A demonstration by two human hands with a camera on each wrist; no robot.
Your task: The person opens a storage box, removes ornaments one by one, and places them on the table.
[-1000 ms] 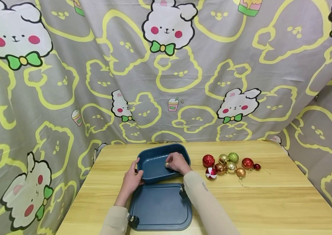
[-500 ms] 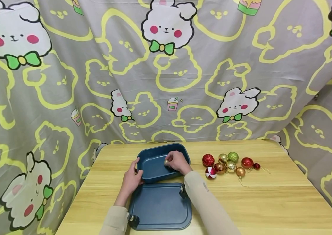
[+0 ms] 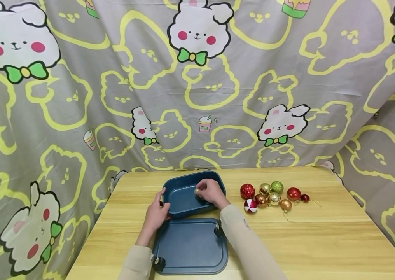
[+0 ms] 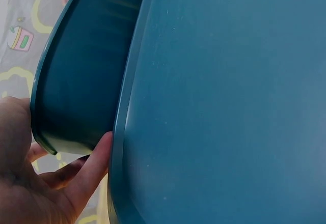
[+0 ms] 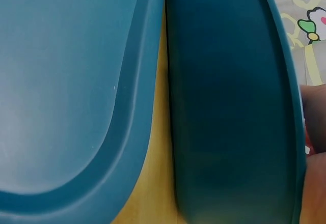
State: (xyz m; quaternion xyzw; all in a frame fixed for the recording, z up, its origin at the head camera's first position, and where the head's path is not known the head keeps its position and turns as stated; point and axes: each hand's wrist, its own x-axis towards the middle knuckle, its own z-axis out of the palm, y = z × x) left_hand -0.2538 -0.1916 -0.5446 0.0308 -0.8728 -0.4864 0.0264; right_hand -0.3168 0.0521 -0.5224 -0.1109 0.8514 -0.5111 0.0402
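Note:
In the head view, a deep blue rectangular box [image 3: 180,182] stands near the table's back edge. My left hand [image 3: 158,214] holds its left end by the front corner. Seen from the left wrist, that hand's fingers [image 4: 94,170] lie against the corner, low down by the lid's edge. Inside the box, toward its right side, my right hand [image 3: 212,192] pinches a small gold bauble [image 3: 197,191] with the fingertips. Most of the bauble is hidden by the fingers. The matching blue lid [image 3: 190,247] lies flat in front of the box, between my forearms.
Right of the box several Christmas baubles lie clustered on the wooden table [image 3: 306,241]: a red glitter one [image 3: 247,191], a green one [image 3: 277,187], a red-and-white one [image 3: 250,205] and others. A smooth red bauble [image 3: 293,193] sits farther right. A patterned curtain [image 3: 218,93] hangs behind.
My right hand has shifted slightly left and up inside the box with the gold bauble. The left hand, box and lid stay put.

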